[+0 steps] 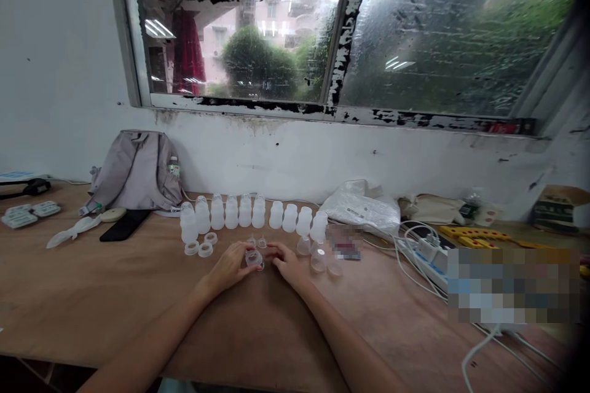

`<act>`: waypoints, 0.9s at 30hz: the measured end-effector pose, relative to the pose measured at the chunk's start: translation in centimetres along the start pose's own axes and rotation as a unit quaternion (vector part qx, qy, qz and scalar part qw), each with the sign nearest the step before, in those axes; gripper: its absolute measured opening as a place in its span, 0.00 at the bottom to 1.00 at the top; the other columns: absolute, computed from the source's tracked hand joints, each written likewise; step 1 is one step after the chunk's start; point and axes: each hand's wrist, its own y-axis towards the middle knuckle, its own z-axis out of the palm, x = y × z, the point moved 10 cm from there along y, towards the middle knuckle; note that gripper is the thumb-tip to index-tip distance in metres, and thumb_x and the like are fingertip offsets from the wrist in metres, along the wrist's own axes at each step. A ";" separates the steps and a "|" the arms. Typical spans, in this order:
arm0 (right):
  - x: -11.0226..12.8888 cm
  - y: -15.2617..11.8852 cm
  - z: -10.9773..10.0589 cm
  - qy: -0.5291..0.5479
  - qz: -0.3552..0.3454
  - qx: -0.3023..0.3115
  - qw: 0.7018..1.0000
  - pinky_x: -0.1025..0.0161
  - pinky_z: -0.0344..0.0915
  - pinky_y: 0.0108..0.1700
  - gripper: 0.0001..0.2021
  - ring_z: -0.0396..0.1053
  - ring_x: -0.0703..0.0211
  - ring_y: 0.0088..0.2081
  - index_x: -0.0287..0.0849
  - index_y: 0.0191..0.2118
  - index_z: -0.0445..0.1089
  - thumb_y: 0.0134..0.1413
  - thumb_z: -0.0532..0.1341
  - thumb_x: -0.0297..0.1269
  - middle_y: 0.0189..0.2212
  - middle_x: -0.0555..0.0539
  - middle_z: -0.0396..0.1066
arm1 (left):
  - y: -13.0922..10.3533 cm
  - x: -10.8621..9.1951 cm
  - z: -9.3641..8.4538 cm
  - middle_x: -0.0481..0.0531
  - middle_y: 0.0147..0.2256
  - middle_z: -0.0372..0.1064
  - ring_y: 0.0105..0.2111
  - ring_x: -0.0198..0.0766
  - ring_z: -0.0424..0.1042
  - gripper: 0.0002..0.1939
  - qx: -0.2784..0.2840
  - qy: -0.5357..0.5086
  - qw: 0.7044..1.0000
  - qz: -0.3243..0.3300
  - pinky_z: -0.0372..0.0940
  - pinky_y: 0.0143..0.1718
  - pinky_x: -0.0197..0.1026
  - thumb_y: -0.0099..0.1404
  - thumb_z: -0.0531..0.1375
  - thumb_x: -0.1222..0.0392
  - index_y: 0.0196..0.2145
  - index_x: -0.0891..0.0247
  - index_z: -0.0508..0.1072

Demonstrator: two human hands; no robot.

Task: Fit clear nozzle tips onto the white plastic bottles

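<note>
My left hand (232,265) is closed around a translucent bottle collar ring (253,258), gripping it between thumb and fingers just above the table. Just right of it, my right hand (286,266) has its fingers partly bent and apart, with nothing visible in them. Two small clear bottle nipples (262,241) stand on the table beyond my fingertips. To the left lie several white collar rings (205,249). Clear dome caps (318,260) sit right of my right hand. Behind everything, a curved row of milky baby bottles (231,212) stands upright; the left ones have tops on, the right ones appear open.
On the left are a grey backpack (138,172), a black phone-like slab (124,225) and a white wrapped item (74,232). A plastic-wrapped package (362,206) lies behind at right. White cables run from a power strip (426,261) across the right side.
</note>
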 end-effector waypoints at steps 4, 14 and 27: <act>-0.1 -0.1 1.2 0.002 0.016 0.046 0.999 0.58 0.65 0.40 0.26 0.71 0.57 0.35 0.41 0.42 0.64 0.30 0.49 0.21 0.29 0.49 0.74 | 0.1 0.3 0.4 0.54 0.42 0.65 0.44 0.42 0.64 0.20 0.000 -0.012 1.000 -0.010 0.59 0.46 0.47 0.55 0.59 0.50 0.43 0.59 0.61; 0.1 0.1 0.0 -0.038 0.001 -0.027 0.999 0.58 0.66 0.39 0.22 0.72 0.57 0.33 0.41 0.39 0.65 0.33 0.48 0.22 0.28 0.49 0.74 | 0.3 0.3 3.2 0.54 0.44 0.66 0.45 0.44 0.63 0.26 0.066 -0.001 0.998 0.011 0.58 0.46 0.46 0.52 0.61 0.48 0.46 0.59 0.62; 3.8 -1.1 1.4 -0.165 -0.100 0.003 0.981 0.60 0.64 0.39 0.24 0.69 0.58 0.35 0.41 0.41 0.66 0.32 0.50 0.19 0.33 0.48 0.72 | 0.5 1.3 1.6 0.50 0.29 0.67 0.32 0.39 0.66 0.11 -0.003 -0.045 0.995 -0.088 0.61 0.35 0.40 0.64 0.47 0.55 0.31 0.58 0.66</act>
